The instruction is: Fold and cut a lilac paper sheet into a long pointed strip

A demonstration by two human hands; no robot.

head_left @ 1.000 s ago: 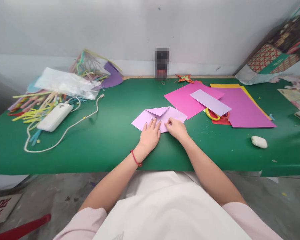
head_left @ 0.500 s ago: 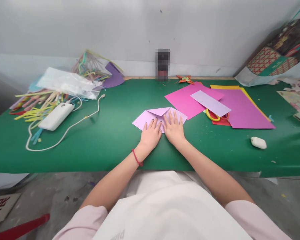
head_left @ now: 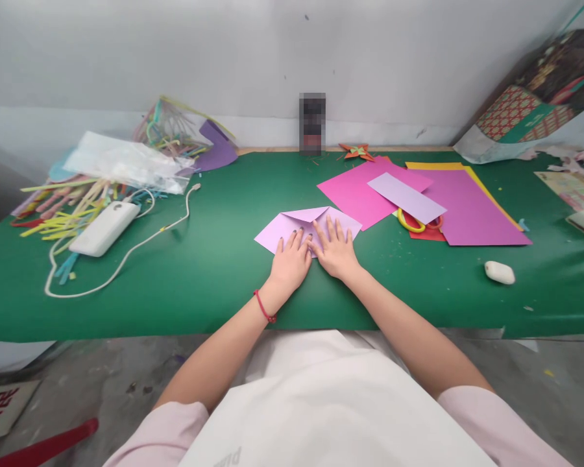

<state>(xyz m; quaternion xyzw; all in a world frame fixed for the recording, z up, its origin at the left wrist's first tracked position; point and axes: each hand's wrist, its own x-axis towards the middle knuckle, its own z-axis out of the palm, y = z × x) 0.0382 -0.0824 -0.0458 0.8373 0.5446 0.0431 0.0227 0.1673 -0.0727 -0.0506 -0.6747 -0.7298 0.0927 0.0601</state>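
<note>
A folded sheet of light purple paper (head_left: 275,232) lies on the green table, with a triangular flap along its far edge. My left hand (head_left: 292,259) rests flat on the near left part of the paper, fingers stretched out. On the near right part lies my right hand (head_left: 337,250), its fingers spread. The thumbs and index fingers come close together over the paper's middle, and the near edge is mostly hidden under both hands.
Pink paper (head_left: 355,191), a lilac strip (head_left: 407,198), scissors (head_left: 411,222) and purple sheets (head_left: 486,207) lie to the right. An earbud case (head_left: 499,272) sits nearer. At left are a power bank (head_left: 104,228) with cable and pipe cleaners (head_left: 61,220).
My right hand's fingers have spread slightly, with the thumb shifted towards my left hand. The paper keeps its folded shape; the whole view has moved a little.
</note>
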